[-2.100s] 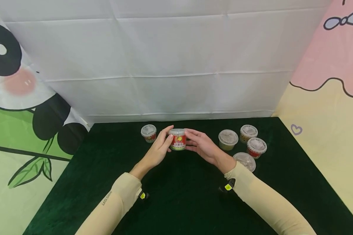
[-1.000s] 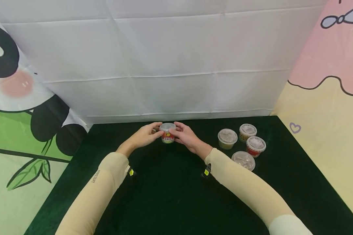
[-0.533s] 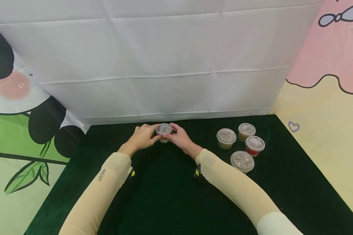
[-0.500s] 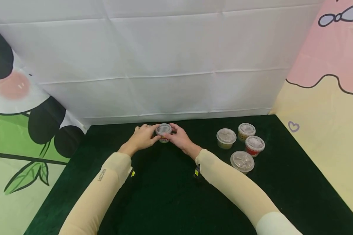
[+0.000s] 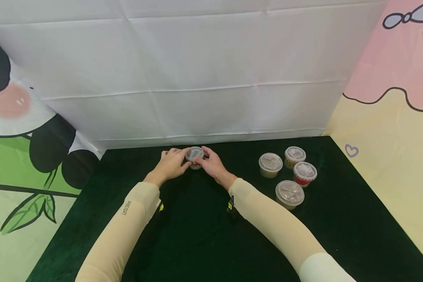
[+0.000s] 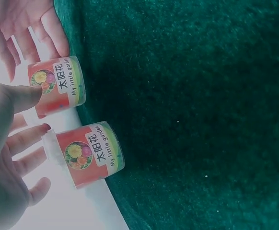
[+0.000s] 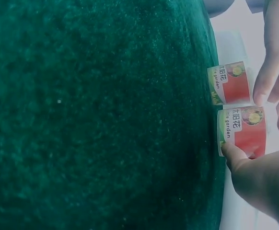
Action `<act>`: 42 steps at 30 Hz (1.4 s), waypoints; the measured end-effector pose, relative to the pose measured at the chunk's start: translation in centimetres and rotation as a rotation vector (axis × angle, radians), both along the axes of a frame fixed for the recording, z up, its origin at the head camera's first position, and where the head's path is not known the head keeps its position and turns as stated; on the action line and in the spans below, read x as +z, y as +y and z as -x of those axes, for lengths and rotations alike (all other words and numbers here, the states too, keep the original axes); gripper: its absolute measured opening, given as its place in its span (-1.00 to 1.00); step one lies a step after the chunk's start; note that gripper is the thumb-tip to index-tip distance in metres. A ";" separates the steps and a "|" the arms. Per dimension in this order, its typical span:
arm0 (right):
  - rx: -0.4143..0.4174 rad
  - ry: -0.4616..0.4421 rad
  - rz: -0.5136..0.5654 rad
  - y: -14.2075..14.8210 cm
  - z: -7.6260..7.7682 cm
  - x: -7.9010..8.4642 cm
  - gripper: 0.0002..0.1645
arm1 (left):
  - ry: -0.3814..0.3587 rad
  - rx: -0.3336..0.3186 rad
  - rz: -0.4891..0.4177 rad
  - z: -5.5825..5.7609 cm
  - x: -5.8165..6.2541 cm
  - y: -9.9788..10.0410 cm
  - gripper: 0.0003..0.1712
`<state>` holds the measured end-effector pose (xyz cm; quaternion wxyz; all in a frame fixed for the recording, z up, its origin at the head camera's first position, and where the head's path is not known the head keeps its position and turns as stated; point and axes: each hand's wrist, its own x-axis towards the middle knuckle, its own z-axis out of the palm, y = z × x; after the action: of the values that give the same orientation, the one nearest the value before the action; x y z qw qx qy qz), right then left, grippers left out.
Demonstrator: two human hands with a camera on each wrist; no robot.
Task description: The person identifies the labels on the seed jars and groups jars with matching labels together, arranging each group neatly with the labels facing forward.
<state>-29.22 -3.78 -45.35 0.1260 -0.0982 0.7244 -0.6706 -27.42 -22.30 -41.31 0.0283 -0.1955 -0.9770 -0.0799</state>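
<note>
Reaching in over the near edge of the green table (image 5: 197, 243) in pale sleeves (image 5: 121, 223), with a wide tub (image 5: 290, 192), a red-sided tub (image 5: 305, 172), a plain tub (image 5: 270, 162) and a dotted tub (image 5: 295, 156) bunched toward the far right corner. Close to the far edge, just left of its middle, holding a red cup (image 5: 195, 154) pinched in both the left hand (image 5: 170, 161) and the right hand (image 5: 213, 164), with a matching cup (image 6: 91, 155) just beside it and a white cloth (image 5: 204, 78) behind.

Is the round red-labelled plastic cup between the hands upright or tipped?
Upright: the red-labelled plastic cup has its translucent lid facing up.
</note>
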 end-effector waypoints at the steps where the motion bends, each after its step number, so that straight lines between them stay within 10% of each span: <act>1: -0.001 0.003 0.002 0.0 0.0 0.0 -0.25 | 0.004 0.000 0.001 0.1 -0.1 -0.1 -0.32; 42: -0.019 0.049 -0.127 -0.1 -1.2 -0.4 -0.33 | 0.057 0.071 0.072 -0.7 -0.9 1.4 -0.42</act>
<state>-28.01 -3.91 -45.73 0.1080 -0.0995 0.7693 -0.6218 -26.69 -20.86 -42.26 0.0518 -0.1636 -0.9844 -0.0378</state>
